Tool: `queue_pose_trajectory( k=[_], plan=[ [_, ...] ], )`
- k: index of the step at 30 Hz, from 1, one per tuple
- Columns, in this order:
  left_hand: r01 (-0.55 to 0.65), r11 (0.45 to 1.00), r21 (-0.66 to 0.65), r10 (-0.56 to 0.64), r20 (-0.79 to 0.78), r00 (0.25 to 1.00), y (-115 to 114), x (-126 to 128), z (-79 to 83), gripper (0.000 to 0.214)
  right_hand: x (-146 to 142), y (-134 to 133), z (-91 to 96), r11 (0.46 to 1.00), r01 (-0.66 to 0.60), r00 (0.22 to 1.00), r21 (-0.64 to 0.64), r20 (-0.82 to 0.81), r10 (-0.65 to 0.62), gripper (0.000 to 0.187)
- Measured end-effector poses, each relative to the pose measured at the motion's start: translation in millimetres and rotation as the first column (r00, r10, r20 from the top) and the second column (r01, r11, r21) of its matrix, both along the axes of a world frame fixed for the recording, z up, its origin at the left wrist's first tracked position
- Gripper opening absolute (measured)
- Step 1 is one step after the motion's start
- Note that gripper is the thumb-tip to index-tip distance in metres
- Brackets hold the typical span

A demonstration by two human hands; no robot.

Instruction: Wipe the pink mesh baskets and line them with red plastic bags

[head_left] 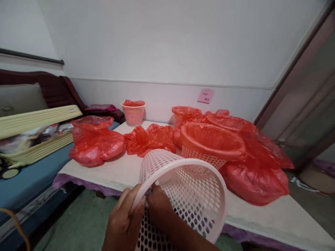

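Note:
A white perforated plastic basket is tilted on its side in front of me, its mouth facing me. My left hand is closed around the left part of its rim, thumb on the inside. My right hand reaches into the basket, fingers curled against the left inner wall near the rim. A small pale bit shows by those fingertips, too hidden to name. Just behind stands a basket lined with a red plastic bag, the bag folded over its rim.
Filled red bags lie on the white table, with more at right. A small lined basket stands by the wall below and left of a pink note. At left, an open yellow suitcase lies on a blue surface.

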State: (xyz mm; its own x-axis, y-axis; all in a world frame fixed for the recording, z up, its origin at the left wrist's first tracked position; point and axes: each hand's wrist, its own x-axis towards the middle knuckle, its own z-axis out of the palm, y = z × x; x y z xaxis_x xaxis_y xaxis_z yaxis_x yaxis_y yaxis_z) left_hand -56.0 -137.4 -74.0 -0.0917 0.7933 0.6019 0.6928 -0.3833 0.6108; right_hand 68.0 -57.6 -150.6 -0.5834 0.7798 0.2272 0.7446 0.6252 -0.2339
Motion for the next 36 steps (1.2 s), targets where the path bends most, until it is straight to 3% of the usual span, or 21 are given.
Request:
queue_pose_trajectory(
  k=[3, 8, 11, 14, 19, 21, 24, 26, 29, 32, 36],
  plan=[
    [-0.026, 0.999, 0.03, 0.026, -0.024, 0.999, -2, -4, -1.7, 0.029, 14, 21, -7.4, 0.998, 0.053, 0.987, -0.018, 0.151, -0.05, 0.034],
    [0.005, 1.0, -0.006, -0.005, -0.022, 1.0, -4, -7, -7.5, 0.029, 36, 44, -0.6, 0.988, 0.154, 0.957, -0.016, 0.252, -0.145, 0.03],
    [0.024, 1.0, -0.012, -0.024, -0.013, 1.0, -2, -10, -7.1, 0.03, 34, 27, 2.9, 0.989, 0.141, 0.955, -0.039, 0.269, -0.126, 0.033],
    [-0.004, 0.999, -0.032, 0.004, 0.009, 1.0, 2, -14, -4.0, 0.028, 33, 0, 9.6, 0.996, 0.038, 0.964, -0.082, 0.267, -0.015, 0.029],
    [-0.07, 0.994, -0.083, 0.073, 0.038, 0.997, 4, -16, 0.0, 0.026, 58, -26, 29.3, 0.976, -0.059, 0.939, -0.212, 0.32, 0.127, 0.022],
    [-0.08, 0.992, -0.093, 0.084, 0.044, 0.995, 4, -16, 0.7, 0.024, 67, -33, 27.9, 0.958, -0.058, 0.946, -0.282, 0.291, 0.143, 0.019],
    [-0.072, 0.99, -0.119, 0.08, 0.063, 0.995, 7, -18, 3.7, 0.023, 69, -49, 11.1, 0.931, -0.013, 0.97, -0.364, 0.22, 0.1, 0.02],
    [-0.057, 0.987, -0.153, 0.069, 0.077, 0.995, 11, -19, 7.7, 0.023, 65, -59, -2.8, 0.957, 0.012, 0.97, -0.29, 0.234, 0.059, 0.021],
    [-0.031, 0.985, -0.167, 0.044, 0.077, 0.996, 19, -20, 15.0, 0.023, 63, -68, -15.5, 0.992, -0.123, 0.955, -0.005, 0.271, 0.12, 0.018],
    [0.002, 0.991, -0.134, 0.004, 0.043, 0.999, 27, -21, 21.2, 0.024, 68, -68, -15.7, 0.956, -0.209, 0.958, 0.204, 0.24, 0.158, 0.019],
    [0.053, 0.991, -0.127, -0.052, 0.012, 0.999, 35, -22, 28.8, 0.026, 72, -68, -9.8, 0.921, -0.194, 0.976, 0.338, 0.161, 0.147, 0.022]
  ],
)
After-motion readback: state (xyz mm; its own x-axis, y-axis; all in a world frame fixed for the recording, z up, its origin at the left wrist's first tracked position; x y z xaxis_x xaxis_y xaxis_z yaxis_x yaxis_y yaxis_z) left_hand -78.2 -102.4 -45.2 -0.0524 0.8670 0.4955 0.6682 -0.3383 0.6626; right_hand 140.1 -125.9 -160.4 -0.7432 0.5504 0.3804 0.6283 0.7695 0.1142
